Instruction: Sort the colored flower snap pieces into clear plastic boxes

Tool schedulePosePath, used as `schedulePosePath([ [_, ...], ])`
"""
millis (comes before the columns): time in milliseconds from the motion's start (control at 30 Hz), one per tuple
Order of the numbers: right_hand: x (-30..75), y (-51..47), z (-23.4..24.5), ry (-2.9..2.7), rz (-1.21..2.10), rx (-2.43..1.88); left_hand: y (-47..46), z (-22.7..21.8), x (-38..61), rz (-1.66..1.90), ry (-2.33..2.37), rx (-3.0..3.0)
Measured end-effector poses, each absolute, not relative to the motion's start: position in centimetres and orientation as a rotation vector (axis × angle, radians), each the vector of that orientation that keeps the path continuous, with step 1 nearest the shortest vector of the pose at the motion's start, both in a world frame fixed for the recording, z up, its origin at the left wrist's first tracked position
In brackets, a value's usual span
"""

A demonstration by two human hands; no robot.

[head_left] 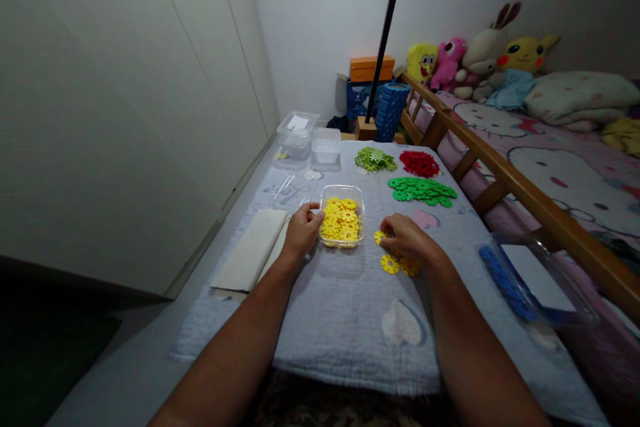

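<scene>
A clear plastic container [364, 213] stands at the middle of the cloth-covered table, with many yellow snowflake discs [342, 220] piled in it. My left hand [302, 228] grips the container's left wall between thumb and fingers. To the right of the container, my right hand [404, 237] has its fingers pinched on a yellow snowflake disc [379, 237] at the table surface. Loose yellow discs [391, 263] lie just below that hand, partly covered by it.
Piles of light green [375, 159], red [419, 164] and green discs [423, 191] lie at the back right. A lidded box with blue discs [505, 280] stands right. Clear containers [326, 147], a lid [293, 192] and folded cloth [250, 250] are left. A wooden bed rail [493, 193] borders the table.
</scene>
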State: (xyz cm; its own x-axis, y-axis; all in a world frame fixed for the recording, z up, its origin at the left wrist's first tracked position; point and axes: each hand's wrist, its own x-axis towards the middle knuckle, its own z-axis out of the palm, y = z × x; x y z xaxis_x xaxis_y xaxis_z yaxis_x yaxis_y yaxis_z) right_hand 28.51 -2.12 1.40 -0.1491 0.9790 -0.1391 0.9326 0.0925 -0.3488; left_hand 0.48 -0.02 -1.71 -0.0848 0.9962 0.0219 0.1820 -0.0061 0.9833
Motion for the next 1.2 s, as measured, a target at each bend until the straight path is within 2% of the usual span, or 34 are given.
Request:
schedulePosePath([
  [200,28.7,-2.2,1.6,-2.091,0.731,-1.888,0.0,-1.7,0.5,1.202,1.383,1.283],
  [367,29.4,-2.2,2.8,-1.871,0.849,-1.646,0.1,-1.8,0.5,1.199,1.383,1.278],
  [500,28.1,-2.5,4.9,-1.731,0.739,-1.457,0.1,-1.8,0.6,1.204,1.374,1.282],
  [667,24.3,-2.2,6.3,-1.877,0.521,-1.292,0.1,-1.7,0.5,1.199,1.385,1.296],
  [833,22.2,-1.5,4.8,-2.051,0.358,-1.428,0.0,-1.4,0.5,1.193,1.392,1.283],
  [1067,25.4,-2.5,5.2,-2.038,0.476,-1.434,-0.2,-1.2,0.5,1.186,1.385,1.292],
  [1200,29.2,-3.4,5.7,-1.927,0.519,-1.615,-0.2,-1.3,0.5,1.177,1.388,1.290],
])
